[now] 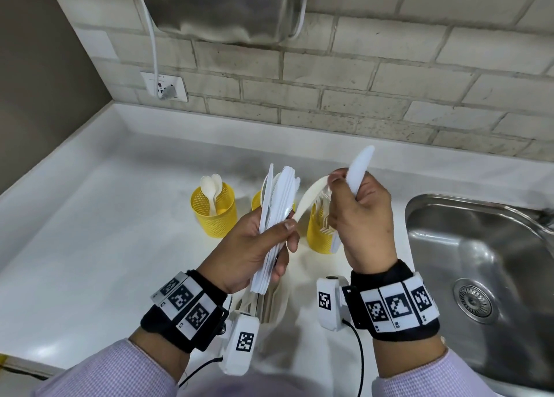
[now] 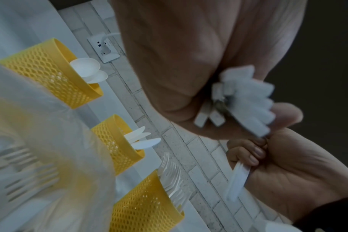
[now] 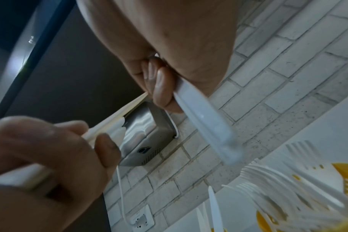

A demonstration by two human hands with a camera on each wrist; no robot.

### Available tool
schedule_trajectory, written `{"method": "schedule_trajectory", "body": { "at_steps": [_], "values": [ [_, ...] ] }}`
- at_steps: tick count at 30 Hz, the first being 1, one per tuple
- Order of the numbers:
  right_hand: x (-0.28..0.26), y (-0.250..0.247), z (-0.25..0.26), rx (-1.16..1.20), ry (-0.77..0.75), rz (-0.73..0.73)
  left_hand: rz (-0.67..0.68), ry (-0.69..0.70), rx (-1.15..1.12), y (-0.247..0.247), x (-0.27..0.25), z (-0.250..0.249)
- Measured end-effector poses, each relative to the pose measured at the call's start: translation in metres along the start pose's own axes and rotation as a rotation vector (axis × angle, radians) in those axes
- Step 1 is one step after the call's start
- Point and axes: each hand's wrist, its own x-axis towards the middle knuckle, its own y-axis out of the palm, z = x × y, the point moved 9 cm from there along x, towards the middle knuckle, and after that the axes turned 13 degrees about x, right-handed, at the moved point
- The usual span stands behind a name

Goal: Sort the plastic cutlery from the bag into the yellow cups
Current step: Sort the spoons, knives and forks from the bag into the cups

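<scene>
Above the white tabletop [image 1: 90, 232], the left hand [image 1: 248, 253] grips a bundle of white plastic cutlery [image 1: 275, 217], blades fanned upward. The right hand [image 1: 359, 217], just beside it, is curled round a white knife [image 1: 359, 169] that points up, while its fingertips pinch a cream knife [image 1: 308, 199] reaching across to the bundle. Behind both hands stand three yellow cups [image 1: 214, 214], the left one with spoons [image 1: 211, 187], the right one with forks [image 2: 169, 174].
</scene>
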Motion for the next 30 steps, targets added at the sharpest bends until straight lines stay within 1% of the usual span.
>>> {"method": "schedule_trajectory", "body": {
  "at_steps": [3, 5, 8, 10, 13, 15, 18, 20, 21, 22, 23, 25, 26, 28, 30],
  "values": [
    [0.002, -0.013, 0.001, 0.124, -0.010, -0.115, -0.053, -0.011, 0.012, -0.007, 0.001, 0.001],
    [0.000, -0.013, 0.000, 0.267, 0.027, -0.117, -0.070, -0.006, 0.019, -0.008, 0.001, -0.001],
    [-0.005, 0.005, -0.008, 0.434, 0.138, 0.003, -0.090, 0.018, 0.030, -0.008, 0.001, -0.006],
    [-0.010, 0.016, -0.016, 0.407, 0.214, 0.083, -0.092, 0.034, 0.055, -0.006, 0.001, -0.008],
    [-0.016, 0.022, -0.019, 0.322, 0.216, 0.117, -0.068, 0.053, 0.112, 0.000, 0.001, -0.010],
    [-0.015, 0.019, -0.017, 0.362, 0.198, 0.070, -0.059, 0.051, 0.125, 0.002, 0.001, -0.010],
    [-0.008, 0.009, -0.014, 0.511, 0.185, -0.049, -0.047, 0.041, 0.146, 0.002, 0.000, -0.009],
    [-0.003, -0.001, -0.008, 0.539, 0.124, -0.121, -0.052, 0.027, 0.143, 0.000, 0.000, -0.006],
    [-0.001, -0.008, -0.002, 0.490, 0.056, -0.151, -0.064, 0.020, 0.151, -0.001, 0.000, -0.004],
    [0.002, -0.013, 0.007, 0.391, -0.026, -0.163, -0.082, 0.015, 0.176, -0.003, 0.001, -0.003],
    [0.002, -0.014, 0.019, 0.246, -0.110, -0.149, -0.108, 0.011, 0.219, -0.004, 0.002, -0.001],
    [0.000, -0.004, 0.039, -0.044, -0.244, -0.058, -0.172, 0.019, 0.320, -0.007, 0.003, -0.001],
    [-0.002, 0.005, 0.043, -0.124, -0.263, 0.000, -0.203, 0.033, 0.365, -0.009, 0.004, -0.001],
    [-0.008, 0.021, 0.040, -0.190, -0.227, 0.123, -0.245, 0.087, 0.456, -0.010, 0.005, -0.006],
    [-0.014, 0.032, 0.035, -0.277, -0.220, 0.191, -0.263, 0.138, 0.533, -0.009, 0.005, -0.012]
  ]
}}
